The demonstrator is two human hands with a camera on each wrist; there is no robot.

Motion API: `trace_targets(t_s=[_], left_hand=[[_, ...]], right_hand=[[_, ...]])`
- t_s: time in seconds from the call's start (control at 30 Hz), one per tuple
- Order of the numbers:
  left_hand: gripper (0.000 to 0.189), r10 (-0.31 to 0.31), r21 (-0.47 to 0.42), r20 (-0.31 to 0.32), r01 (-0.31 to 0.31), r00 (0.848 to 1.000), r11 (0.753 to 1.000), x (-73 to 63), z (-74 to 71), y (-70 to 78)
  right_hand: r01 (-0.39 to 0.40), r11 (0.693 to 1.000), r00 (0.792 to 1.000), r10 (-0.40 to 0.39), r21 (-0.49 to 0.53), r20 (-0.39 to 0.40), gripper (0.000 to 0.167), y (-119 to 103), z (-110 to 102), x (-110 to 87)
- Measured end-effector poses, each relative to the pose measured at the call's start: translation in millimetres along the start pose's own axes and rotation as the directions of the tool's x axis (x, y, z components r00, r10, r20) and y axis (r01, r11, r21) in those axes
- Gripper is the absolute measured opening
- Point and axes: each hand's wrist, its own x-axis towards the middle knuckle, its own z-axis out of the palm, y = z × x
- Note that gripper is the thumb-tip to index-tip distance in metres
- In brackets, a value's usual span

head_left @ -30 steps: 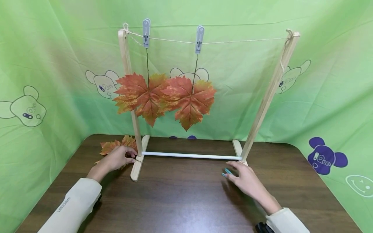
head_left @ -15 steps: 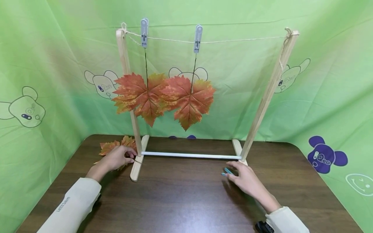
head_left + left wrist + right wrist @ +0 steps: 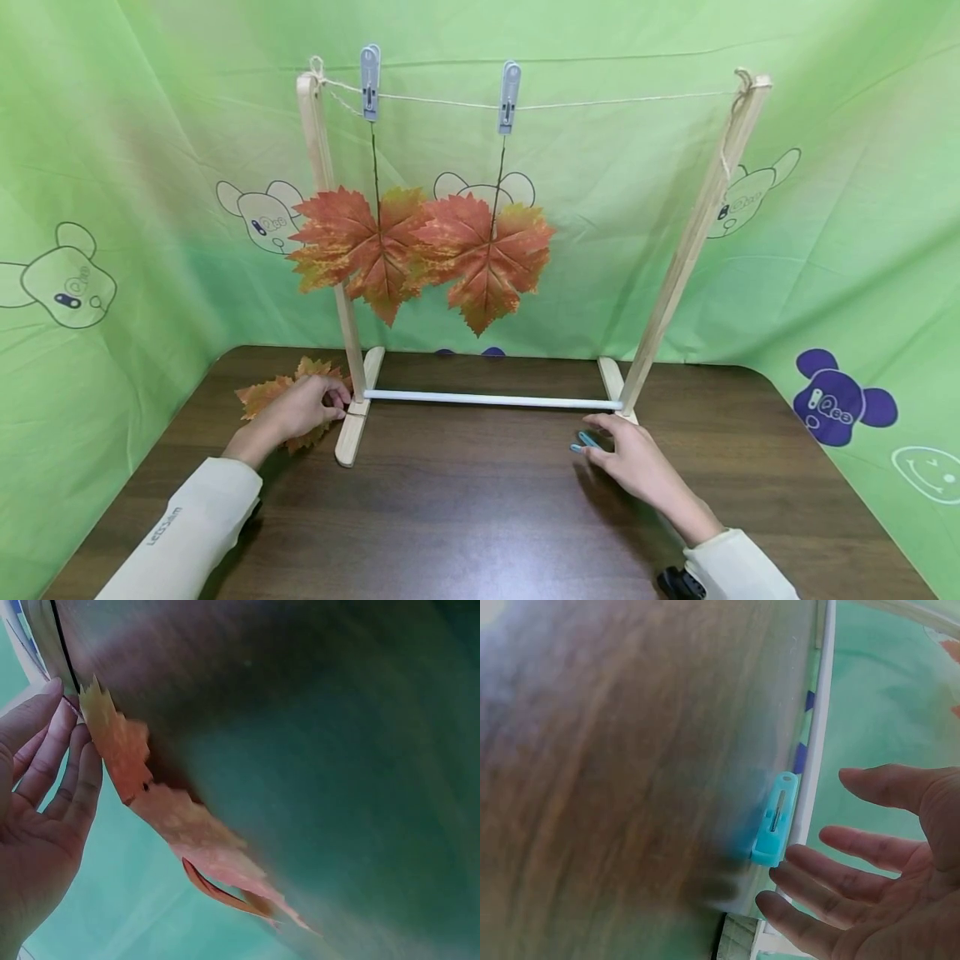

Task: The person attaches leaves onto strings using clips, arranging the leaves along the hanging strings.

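At the left of the head view, my left hand pinches the thin stem of an orange-green artificial maple leaf between thumb and forefinger. The leaf's blade spreads behind the hand; in the left wrist view the leaf appears nearly edge-on. The stem tip overlaps the left wooden foot. My right hand hovers low by the stand's right foot, fingers relaxed and spread. A light-blue clothespin lies on the table right at its fingertips, its ends showing past the thumb in the head view.
A wooden stand carries a string between two posts. Two grey clothespins hold two hanging maple leaves on it. A white rod joins the bases. Green printed cloth surrounds the brown table.
The maple leaf at my left hand has turned, its blade shifting left and toward me, and its stem tip has drawn back slightly. My right hand and the blue clothespin have stayed in place.
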Motion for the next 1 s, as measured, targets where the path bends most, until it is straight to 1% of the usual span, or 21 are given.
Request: trace_targets(t_s=[0.1,0.3,0.43,0.5,0.6,0.77,0.87,1.0], left_hand=[[0.006,0.008,-0.002,0.006,-0.008,1.0,1.0,-0.3,0.4,0.4],[0.007,-0.021,0.003,0.023,0.021,1.0,1.0,-1.0,-0.8,2.0],[0.007,-0.012,0.009,0.025,0.011,1.0,1.0,-1.9,-1.5,2.8],[0.008,0.004,0.012,0.022,-0.004,1.0,1.0,-2.6,-1.6,2.9],[0.009,0.009,0.011,0.015,-0.01,1.0,1.0,-3.5,-1.0,2.4],[0.009,0.013,-0.016,0.015,-0.013,1.0,1.0,-3.2,-0.7,0.4],[0.011,0.015,-0.039,0.022,-0.014,1.0,0.999,-2.1,-0.5,-0.2],[0.014,0.017,-0.044,0.028,-0.016,0.999,0.999,-1.0,-0.1,-0.6]], right_hand=[[-0.001,1.0,1.0,0.001,-0.001,0.01,0.042,2,1,2.3],[-0.024,0.999,0.999,0.022,0.032,0.046,0.039,4,3,8.1],[-0.031,0.999,0.998,0.028,0.044,0.061,0.039,5,2,12.5],[-0.029,0.998,0.998,0.026,0.049,0.066,0.04,5,3,14.0],[-0.016,0.999,0.998,0.012,0.05,0.065,0.039,6,3,15.6],[0.002,0.998,0.998,-0.005,0.057,0.062,0.032,7,5,17.5],[-0.003,0.999,0.997,0.0,0.047,0.072,0.03,7,5,19.0],[-0.033,0.999,0.995,0.03,0.03,0.099,0.029,7,6,20.6]])
